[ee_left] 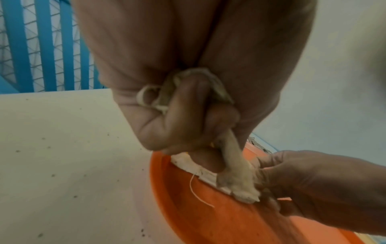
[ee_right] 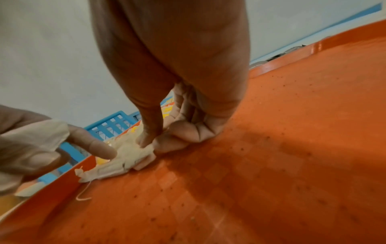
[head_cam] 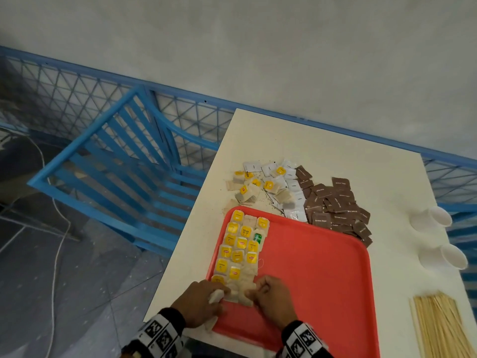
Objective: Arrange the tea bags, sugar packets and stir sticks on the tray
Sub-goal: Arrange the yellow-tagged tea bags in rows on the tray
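Both hands set tea bags at the near end of the rows on the tray.

The left hand clutches tea bags in curled fingers at the tray's near left rim; the right hand pinches a tea bag against the tray floor. Sugar packets lie beyond the tray, stir sticks to its right.

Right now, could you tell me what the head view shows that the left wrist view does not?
Only the head view shows the brown sugar packets, stir sticks and loose tea bags off the tray. Only the left wrist view shows tea bags bunched inside the left hand. Both show the red tray and the right hand at the near row.
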A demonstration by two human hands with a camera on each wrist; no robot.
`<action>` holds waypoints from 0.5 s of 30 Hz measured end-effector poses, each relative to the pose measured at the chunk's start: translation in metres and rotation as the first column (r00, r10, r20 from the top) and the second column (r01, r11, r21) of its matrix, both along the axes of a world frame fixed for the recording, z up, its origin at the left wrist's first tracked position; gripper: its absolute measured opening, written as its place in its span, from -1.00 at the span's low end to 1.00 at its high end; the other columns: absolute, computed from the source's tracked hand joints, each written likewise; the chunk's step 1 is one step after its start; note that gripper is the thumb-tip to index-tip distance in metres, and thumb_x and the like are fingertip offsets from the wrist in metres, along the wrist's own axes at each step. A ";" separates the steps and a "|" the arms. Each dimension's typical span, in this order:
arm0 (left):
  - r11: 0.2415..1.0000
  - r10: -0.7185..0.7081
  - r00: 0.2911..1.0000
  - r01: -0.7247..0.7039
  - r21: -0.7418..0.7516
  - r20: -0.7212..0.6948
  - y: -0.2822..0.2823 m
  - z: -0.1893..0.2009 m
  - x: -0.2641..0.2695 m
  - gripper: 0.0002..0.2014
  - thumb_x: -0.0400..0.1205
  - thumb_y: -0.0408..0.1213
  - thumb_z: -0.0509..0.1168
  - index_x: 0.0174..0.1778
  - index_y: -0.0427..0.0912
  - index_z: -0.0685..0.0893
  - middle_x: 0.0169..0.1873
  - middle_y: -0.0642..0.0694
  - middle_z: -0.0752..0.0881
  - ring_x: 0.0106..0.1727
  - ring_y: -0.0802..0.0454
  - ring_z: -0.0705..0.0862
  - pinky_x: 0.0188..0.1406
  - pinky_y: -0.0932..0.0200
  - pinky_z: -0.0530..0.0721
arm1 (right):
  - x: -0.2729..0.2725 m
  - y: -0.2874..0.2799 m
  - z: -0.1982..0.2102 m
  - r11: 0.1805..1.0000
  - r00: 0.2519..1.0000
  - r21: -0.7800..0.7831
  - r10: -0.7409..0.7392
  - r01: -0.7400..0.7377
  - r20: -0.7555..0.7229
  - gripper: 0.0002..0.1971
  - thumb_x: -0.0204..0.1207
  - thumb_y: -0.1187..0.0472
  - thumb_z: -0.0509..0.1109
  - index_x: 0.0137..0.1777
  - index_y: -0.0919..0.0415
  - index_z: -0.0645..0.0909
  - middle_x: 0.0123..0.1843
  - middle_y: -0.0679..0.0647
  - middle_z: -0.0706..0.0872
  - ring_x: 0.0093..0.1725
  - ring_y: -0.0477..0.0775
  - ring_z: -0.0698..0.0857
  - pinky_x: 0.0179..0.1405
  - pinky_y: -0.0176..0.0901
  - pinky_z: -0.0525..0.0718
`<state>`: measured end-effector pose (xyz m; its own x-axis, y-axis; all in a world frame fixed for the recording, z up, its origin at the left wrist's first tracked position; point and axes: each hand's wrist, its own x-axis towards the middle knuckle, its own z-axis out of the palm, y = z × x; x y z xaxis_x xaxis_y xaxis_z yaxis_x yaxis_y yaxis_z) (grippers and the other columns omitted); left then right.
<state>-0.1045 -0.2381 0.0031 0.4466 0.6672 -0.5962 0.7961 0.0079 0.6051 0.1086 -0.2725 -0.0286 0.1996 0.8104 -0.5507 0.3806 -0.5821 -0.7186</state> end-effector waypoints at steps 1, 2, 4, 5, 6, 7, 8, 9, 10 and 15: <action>1.000 0.000 1.000 0.000 -0.004 0.005 0.001 -0.002 0.000 -0.58 0.57 -0.06 0.46 0.37 0.19 0.67 0.38 0.09 0.66 0.40 0.09 0.57 0.16 0.38 0.40 | -0.001 0.000 0.000 1.000 0.999 0.000 0.014 -0.014 0.047 -0.66 0.26 0.31 0.69 -0.37 0.13 0.50 -0.48 -0.02 0.62 -0.53 -0.15 0.52 -0.49 -0.27 0.48; 1.000 0.002 1.000 -0.002 -0.002 0.014 0.001 -0.004 -0.001 -0.59 0.57 -0.06 0.46 0.36 0.22 0.66 0.39 0.09 0.65 0.41 0.10 0.56 0.17 0.38 0.39 | -0.002 0.000 0.000 1.000 0.996 0.004 0.019 -0.019 0.082 -0.64 0.23 0.25 0.69 -0.37 0.10 0.48 -0.48 -0.05 0.61 -0.49 -0.11 0.51 -0.45 -0.24 0.47; 1.000 0.007 1.000 -0.007 -0.002 0.029 0.002 -0.006 -0.001 -0.59 0.56 -0.05 0.47 0.35 0.23 0.66 0.39 0.11 0.65 0.41 0.11 0.57 0.19 0.37 0.41 | -0.005 -0.001 0.002 1.000 0.993 0.014 0.008 -0.010 0.120 -0.59 0.21 0.17 0.69 -0.33 0.08 0.42 -0.47 -0.07 0.58 -0.46 -0.08 0.47 -0.44 -0.25 0.42; 1.000 0.014 0.999 -0.014 0.000 0.033 0.003 -0.005 -0.001 -0.58 0.55 -0.04 0.47 0.35 0.21 0.67 0.39 0.11 0.66 0.40 0.11 0.58 0.20 0.36 0.43 | -0.006 -0.002 0.004 1.000 0.990 0.023 0.002 -0.005 0.144 -0.58 0.21 0.14 0.68 -0.32 0.07 0.39 -0.46 -0.06 0.58 -0.44 -0.07 0.46 -0.44 -0.25 0.39; 1.000 0.019 0.999 -0.019 0.007 0.043 0.004 -0.006 -0.001 -0.60 0.56 -0.04 0.47 0.34 0.21 0.67 0.38 0.11 0.66 0.39 0.12 0.59 0.20 0.37 0.46 | -0.006 -0.002 0.005 0.999 0.985 0.034 0.005 -0.011 0.171 -0.57 0.20 0.11 0.67 -0.31 0.07 0.38 -0.44 -0.05 0.59 -0.42 -0.05 0.47 -0.43 -0.24 0.38; 1.000 0.024 0.998 -0.025 0.016 0.062 0.005 -0.005 -0.001 -0.63 0.56 -0.05 0.48 0.29 0.23 0.67 0.35 0.13 0.67 0.37 0.15 0.60 0.18 0.43 0.47 | -0.006 -0.003 0.007 0.999 0.981 0.039 0.018 -0.026 0.191 -0.56 0.19 0.08 0.66 -0.30 0.07 0.37 -0.43 -0.04 0.60 -0.41 -0.03 0.48 -0.43 -0.23 0.37; 0.999 0.037 0.995 -0.040 0.032 0.096 0.006 -0.003 -0.001 -0.67 0.56 -0.06 0.49 0.22 0.27 0.66 0.30 0.18 0.68 0.32 0.24 0.61 0.13 0.52 0.46 | -0.005 -0.003 0.009 0.998 0.976 0.037 0.048 -0.057 0.213 -0.57 0.18 0.05 0.64 -0.30 0.06 0.36 -0.41 -0.03 0.61 -0.39 -0.02 0.49 -0.44 -0.22 0.35; 0.998 0.059 0.990 -0.063 0.031 0.130 0.006 -0.001 -0.001 -0.71 0.56 -0.08 0.49 0.15 0.30 0.65 0.23 0.25 0.68 0.23 0.39 0.61 0.07 0.61 0.44 | -0.006 -0.002 0.011 0.994 0.965 0.018 0.097 -0.105 0.243 -0.58 0.18 0.04 0.61 -0.30 0.05 0.35 -0.40 -0.02 0.59 -0.39 -0.03 0.48 -0.45 -0.20 0.33; 0.996 0.083 0.981 -0.088 0.024 0.173 0.007 0.001 -0.001 -0.74 0.56 -0.10 0.50 0.09 0.30 0.65 0.16 0.31 0.67 0.13 0.52 0.60 0.05 0.64 0.45 | -0.006 -0.002 0.013 0.987 0.950 -0.003 0.154 -0.159 0.270 -0.60 0.20 0.04 0.58 -0.30 0.03 0.33 -0.39 -0.03 0.57 -0.39 -0.07 0.44 -0.45 -0.17 0.32; 0.959 0.282 0.897 -0.278 -0.061 0.342 0.011 0.015 0.004 -0.87 0.61 -0.12 0.46 0.05 0.12 0.79 -0.02 0.27 0.80 0.00 0.38 0.73 0.04 0.21 0.70 | 0.003 0.005 0.029 0.981 0.945 0.027 0.179 -0.194 0.274 -0.61 0.32 0.02 0.57 -0.31 0.03 0.33 -0.36 -0.07 0.56 -0.39 -0.13 0.42 -0.41 -0.21 0.35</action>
<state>-0.1007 -0.2271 0.0184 0.4206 0.7895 -0.4471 0.5029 0.2073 0.8391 0.1117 -0.2680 0.0003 0.1768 0.8740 -0.4525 0.6623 -0.4457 -0.6023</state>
